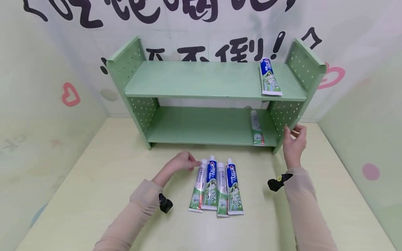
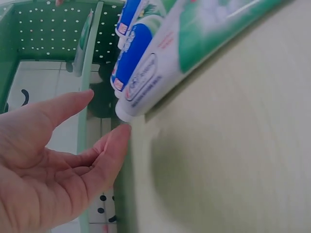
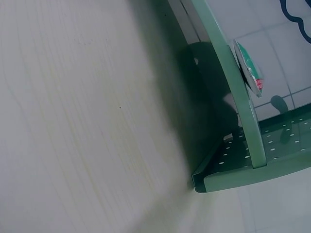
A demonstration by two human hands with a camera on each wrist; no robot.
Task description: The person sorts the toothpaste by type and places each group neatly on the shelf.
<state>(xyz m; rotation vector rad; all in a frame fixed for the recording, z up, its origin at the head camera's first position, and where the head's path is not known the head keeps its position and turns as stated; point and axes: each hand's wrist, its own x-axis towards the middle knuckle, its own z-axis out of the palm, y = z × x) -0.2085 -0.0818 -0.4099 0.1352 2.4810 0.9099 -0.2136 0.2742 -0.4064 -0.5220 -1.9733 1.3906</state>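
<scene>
From my station I see a pale, wood-grained table (image 1: 94, 195) bearing a smooth green two-tier shelf (image 1: 201, 80), its side panels (image 1: 305, 68) pierced with round holes. One blue-and-green tube (image 1: 270, 78) lies on its upper board (image 1: 176, 78), one white-and-green tube (image 1: 257, 127) on its lower board (image 1: 201, 125). In front, a row of four glossy toothpaste tubes (image 1: 212, 184) rests on the table, each flattening to a wide crimped end. The right hand (image 1: 294, 144) grips the right panel's lower part, thumb inside, fingers outside. The leftmost toothpaste tube (image 1: 198, 188), white and green, lies just right of the left hand (image 1: 183, 161), the nearer one, its long axis pointing cap-first toward the shelf. That hand's thumb and fingers stand apart, pinching nothing; I cannot tell whether a fingertip touches the white cap (image 2: 125, 111).
</scene>
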